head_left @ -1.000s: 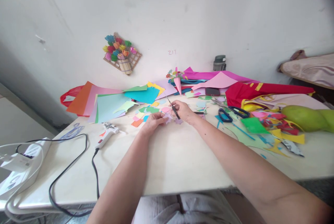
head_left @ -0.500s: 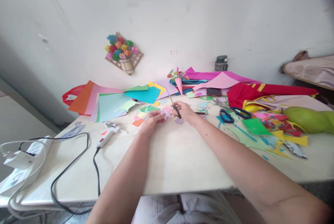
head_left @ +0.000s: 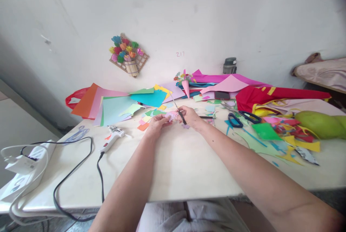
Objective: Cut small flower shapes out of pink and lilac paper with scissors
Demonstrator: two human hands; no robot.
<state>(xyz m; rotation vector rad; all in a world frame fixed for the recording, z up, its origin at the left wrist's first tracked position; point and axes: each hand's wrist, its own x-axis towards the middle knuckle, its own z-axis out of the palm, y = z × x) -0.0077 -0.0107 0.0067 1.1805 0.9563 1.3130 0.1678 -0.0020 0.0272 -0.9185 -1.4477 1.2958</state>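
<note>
Pinches a lilac paper piece (head_left: 171, 116) between thumb and fingers of the left hand (head_left: 156, 125), near the middle of the table (head_left: 189, 167), probably to steady such a small, light shape. Keeps a slim black-handled tool (head_left: 181, 117) within the curled fingers of the right hand (head_left: 189, 116), pointing up and away, perhaps to leave thumb and fingertip free near the paper. Rests both wrists low over the tabletop, seemingly for support.

Lies to the left, beyond easy brushing by the left forearm: a white glue gun (head_left: 112, 141), set with nozzle toward the work, likely for quick pickup and for slack in the cord (head_left: 100, 174). Spreads at the right among cut scraps: navy-handled scissors (head_left: 234, 110), with handles angled nearer the person.

Hard to make out: the tool's type, the lilac outline behind the fingertips, and any contact between right fingertips and paper. Partly hidden beneath the right hand: another lilac cutout (head_left: 186, 126). Cut off below the table's left edge: the cord's far end. Impossible to tell: any glue on the paper.
</note>
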